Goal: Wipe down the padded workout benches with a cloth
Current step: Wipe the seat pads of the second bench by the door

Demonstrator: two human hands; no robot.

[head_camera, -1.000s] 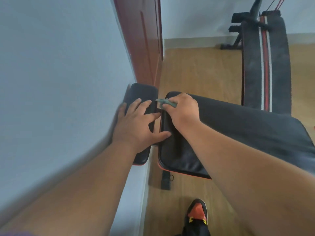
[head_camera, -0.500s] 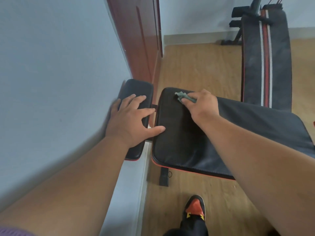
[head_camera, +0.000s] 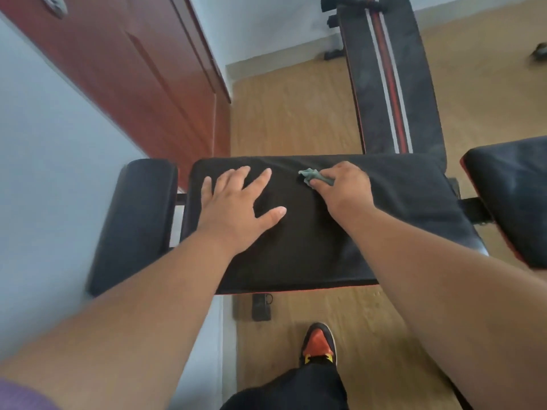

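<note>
Black padding of the main bench pad [head_camera: 310, 247] is now bearing both hands: the left hand [head_camera: 236, 202], moved over from the small end pad [head_camera: 139, 220], is lying open and flat, while the right hand [head_camera: 344, 187] is gripping the green cloth [head_camera: 310, 176] near the pad's far edge.

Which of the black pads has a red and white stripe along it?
The long bench pad farther back across the floor. The wide pad under both hands and the small pads at either end are plain black on top.
</note>
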